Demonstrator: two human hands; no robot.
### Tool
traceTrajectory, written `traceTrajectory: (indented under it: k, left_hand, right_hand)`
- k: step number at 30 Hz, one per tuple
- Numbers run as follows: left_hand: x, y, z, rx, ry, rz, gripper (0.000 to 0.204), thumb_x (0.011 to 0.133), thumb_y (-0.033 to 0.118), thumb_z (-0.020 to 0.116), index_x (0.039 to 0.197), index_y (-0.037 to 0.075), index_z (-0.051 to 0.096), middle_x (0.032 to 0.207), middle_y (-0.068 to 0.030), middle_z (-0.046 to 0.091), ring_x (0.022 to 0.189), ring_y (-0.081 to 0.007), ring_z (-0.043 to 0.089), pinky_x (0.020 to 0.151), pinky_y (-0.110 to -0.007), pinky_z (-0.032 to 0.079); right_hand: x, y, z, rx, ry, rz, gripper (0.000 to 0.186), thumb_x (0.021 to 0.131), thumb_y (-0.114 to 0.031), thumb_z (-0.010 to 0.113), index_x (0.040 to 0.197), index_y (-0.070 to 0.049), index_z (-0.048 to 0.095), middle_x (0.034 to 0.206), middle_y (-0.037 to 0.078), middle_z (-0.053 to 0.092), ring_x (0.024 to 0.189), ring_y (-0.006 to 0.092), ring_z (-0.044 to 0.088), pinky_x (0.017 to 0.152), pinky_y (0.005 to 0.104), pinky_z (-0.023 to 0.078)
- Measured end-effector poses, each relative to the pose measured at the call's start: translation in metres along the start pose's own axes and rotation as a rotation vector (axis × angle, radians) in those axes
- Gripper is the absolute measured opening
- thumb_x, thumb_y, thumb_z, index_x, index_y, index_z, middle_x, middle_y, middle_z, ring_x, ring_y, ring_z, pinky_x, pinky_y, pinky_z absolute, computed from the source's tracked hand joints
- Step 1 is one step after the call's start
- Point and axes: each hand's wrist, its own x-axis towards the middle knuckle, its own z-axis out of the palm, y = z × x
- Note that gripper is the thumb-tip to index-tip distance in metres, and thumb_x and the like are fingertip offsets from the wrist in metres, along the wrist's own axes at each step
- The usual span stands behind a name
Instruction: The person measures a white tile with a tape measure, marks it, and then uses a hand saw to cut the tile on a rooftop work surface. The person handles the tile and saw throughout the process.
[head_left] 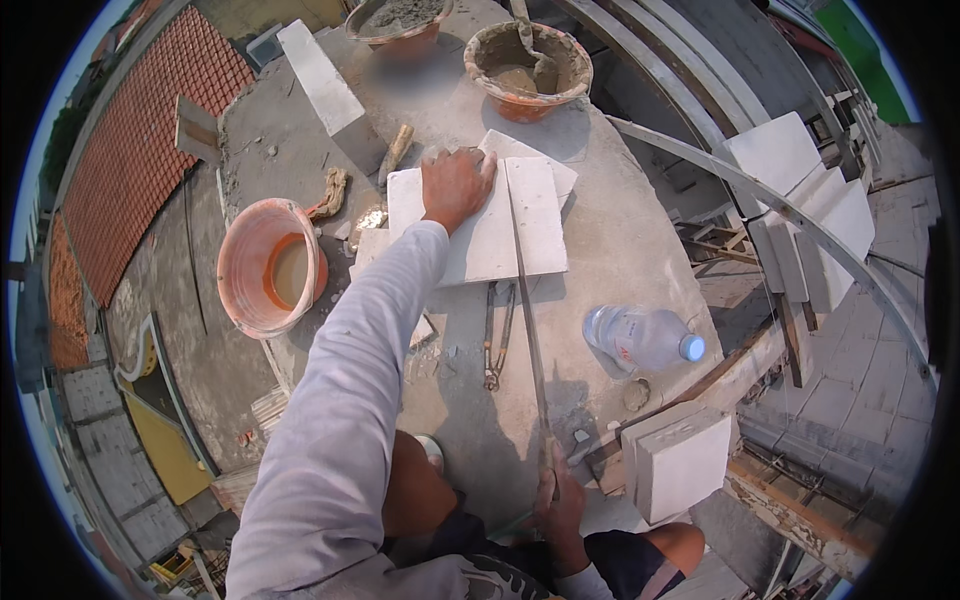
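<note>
A white building block (462,255) lies flat, propped on other pale pieces. My left hand (458,187) grips it from above, its fingers at the far edge. Down by my knees my right hand (562,505) is closed round the handle end of a long hand saw (533,345). The saw's narrow blade runs away from me along a line across the block, right of my left hand; how deep it sits cannot be made out. Under the block's near edge lies a pair of pincers (497,340) with long handles. Another white piece (568,180) sticks out behind.
An orange bucket (240,262) stands left; mortar tubs (480,52) (432,42) stand at the back. A plastic bottle (645,335) lies right, near stacked white blocks (685,462). A long white block (318,75) is far left. Past the slab's right edge (660,235) the surface drops away.
</note>
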Motion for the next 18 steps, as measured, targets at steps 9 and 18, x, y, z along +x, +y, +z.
traceTrajectory:
  k: [9,18]
  left_hand:
    - [0.004,0.007,-0.007,0.001,-0.037,-0.007,0.051,0.111,0.051,0.047,0.124,0.014,0.080,0.120,-0.0125,0.078,0.120,-0.0315,0.068,0.105,-0.051,0.043]
    - [0.002,-0.002,0.009,-0.032,0.034,0.038,0.050,0.111,0.050,0.047,0.119,0.015,0.082,0.122,-0.0100,0.079,0.119,-0.0314,0.069,0.107,-0.054,0.043]
  right_hand:
    - [0.115,-0.061,0.000,0.136,-0.120,0.230,0.047,0.105,-0.006,0.055,0.150,0.009,0.058,0.124,0.030,0.075,0.096,0.0395,0.079,0.086,0.0430,0.060]
    - [0.068,-0.040,0.000,0.142,-0.102,0.199,0.046,0.105,-0.006,0.057,0.150,0.004,0.060,0.121,0.030,0.074,0.093,0.0382,0.076,0.084,0.0427,0.059]
